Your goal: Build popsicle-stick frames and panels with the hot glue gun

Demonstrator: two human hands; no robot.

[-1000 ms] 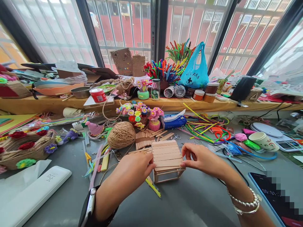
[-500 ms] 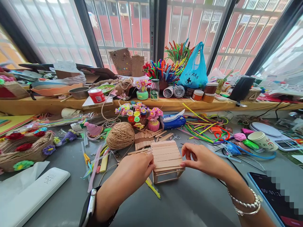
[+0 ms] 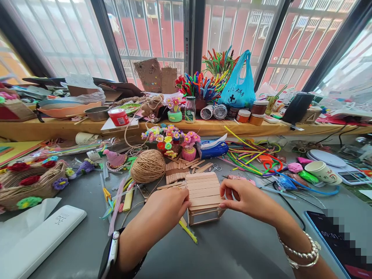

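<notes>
Hands at opposite edges of a craft-stick box [image 3: 203, 190]: left hand [image 3: 171, 201] pinched narrow at the left edge, thumb by the front corner; right hand [image 3: 242, 199] at the right edge, fingers curled, thumb narrowly apart, whether gripping or merely touching, cannot tell. Beneath the box, grey surface [image 3: 238, 252]. Well left of the box, a flower-trimmed twine basket [image 3: 31, 184]; well behind and to the right, a blue plastic bag [image 3: 238, 83]. Box itself upright between both hands, topped with sticks laid side by side over an open frame. Behind the box to the left, a ball of twine [image 3: 148, 166]; behind it, a blue-and-white tissue pack [image 3: 213, 148]; just behind it, loose sticks [image 3: 205, 168] and, slightly right of those, small scissors [image 3: 216, 167].
</notes>
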